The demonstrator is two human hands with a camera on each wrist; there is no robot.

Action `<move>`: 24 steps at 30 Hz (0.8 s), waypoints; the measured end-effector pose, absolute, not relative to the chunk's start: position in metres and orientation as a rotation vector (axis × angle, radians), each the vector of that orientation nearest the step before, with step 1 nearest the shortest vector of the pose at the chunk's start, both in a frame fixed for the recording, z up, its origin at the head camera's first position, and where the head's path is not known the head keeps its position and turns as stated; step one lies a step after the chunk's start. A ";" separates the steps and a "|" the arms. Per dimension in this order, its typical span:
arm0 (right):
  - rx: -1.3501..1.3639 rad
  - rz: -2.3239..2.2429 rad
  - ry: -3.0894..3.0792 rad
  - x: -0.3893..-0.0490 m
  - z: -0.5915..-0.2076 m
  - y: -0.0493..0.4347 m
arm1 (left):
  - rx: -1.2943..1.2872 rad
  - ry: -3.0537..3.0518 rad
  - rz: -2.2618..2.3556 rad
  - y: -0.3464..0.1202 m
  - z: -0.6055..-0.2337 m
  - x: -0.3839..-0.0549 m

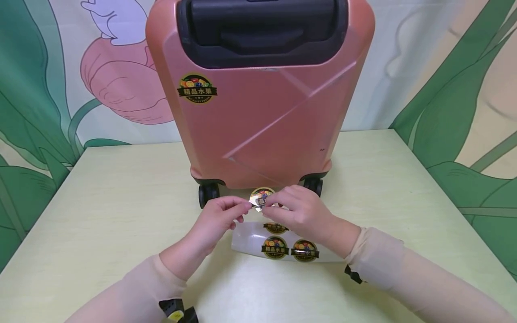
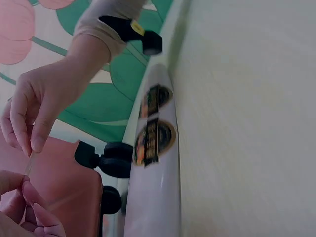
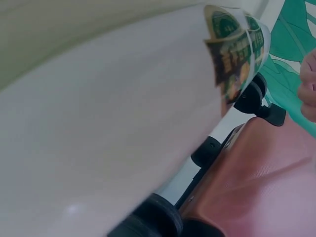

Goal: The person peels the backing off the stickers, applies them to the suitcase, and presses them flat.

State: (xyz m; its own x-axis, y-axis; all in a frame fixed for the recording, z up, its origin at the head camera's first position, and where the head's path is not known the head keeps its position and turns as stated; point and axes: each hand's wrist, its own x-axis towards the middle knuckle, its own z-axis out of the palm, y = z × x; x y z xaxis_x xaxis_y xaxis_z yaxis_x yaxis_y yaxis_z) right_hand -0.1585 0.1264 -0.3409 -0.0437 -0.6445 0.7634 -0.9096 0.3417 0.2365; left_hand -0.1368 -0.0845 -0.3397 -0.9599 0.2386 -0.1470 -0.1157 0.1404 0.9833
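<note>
Between my two hands, in front of the suitcase's base, is a round fruit sticker (image 1: 260, 194) with a black and gold banner. My left hand (image 1: 218, 222) pinches its left edge between thumb and fingertips. From the other side my right hand (image 1: 300, 215) pinches it and covers part of its right half. The left wrist view shows the sticker edge-on, a thin line (image 2: 31, 162) between the fingertips. Just below the hands lies a glossy white sticker sheet (image 1: 248, 240) with several matching stickers, partly hidden under the right hand.
A pink suitcase (image 1: 266, 112) stands upright on black wheels (image 1: 208, 194) behind the hands. One matching fruit sticker (image 1: 197, 89) is on its upper left front. The pale table (image 1: 121, 202) ends at a painted cloth backdrop (image 1: 464, 112).
</note>
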 end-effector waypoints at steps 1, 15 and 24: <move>1.384 0.399 -1.788 -0.159 -0.341 0.127 | 0.157 2.202 1.878 -0.085 -0.339 -0.138; 0.695 1.459 -2.558 -0.159 -0.328 0.138 | 0.506 2.538 1.854 -0.088 -0.336 -0.142; 0.639 1.547 -2.532 -0.163 -0.320 0.136 | 0.684 2.793 1.756 -0.087 -0.328 -0.147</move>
